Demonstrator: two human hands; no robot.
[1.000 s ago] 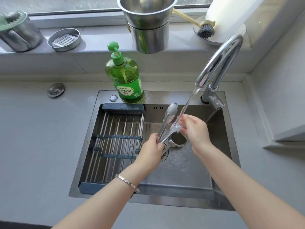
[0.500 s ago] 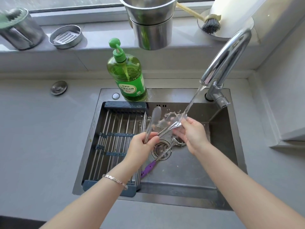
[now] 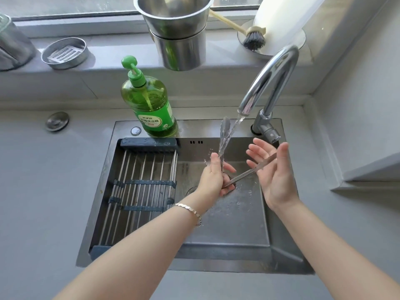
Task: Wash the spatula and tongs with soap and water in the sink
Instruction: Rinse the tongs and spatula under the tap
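Bright daylight from the window (image 3: 65, 5) up top, glare streaks on the curved chrome tap (image 3: 268, 83), soft shadows on the grey stone counter (image 3: 43, 191), edges bow fisheye-style, everything slightly soft.

Countertop (image 3: 43, 202): grey and smooth, running round the left, front and right of the sink.
On the countertop: 1 round metal disc (image 3: 57, 120), left of the sink and apart from it.
Sink (image 3: 216, 265): steel, set into the countertop, floor wet.
Across the sink: 1 roll-up rack (image 3: 140, 187) of steel rods, over the left half.
Sink's back ledge: 1 green soap bottle (image 3: 149, 105), upright; 1 small round button (image 3: 136, 131) just left of it; faucet (image 3: 270, 83) at the right corner.
Windowsill (image 3: 112, 48): metal container (image 3: 13, 48), round grated dish (image 3: 65, 53), 2 stacked steel buckets (image 3: 177, 40), brush (image 3: 253, 41), white roll (image 3: 281, 16).
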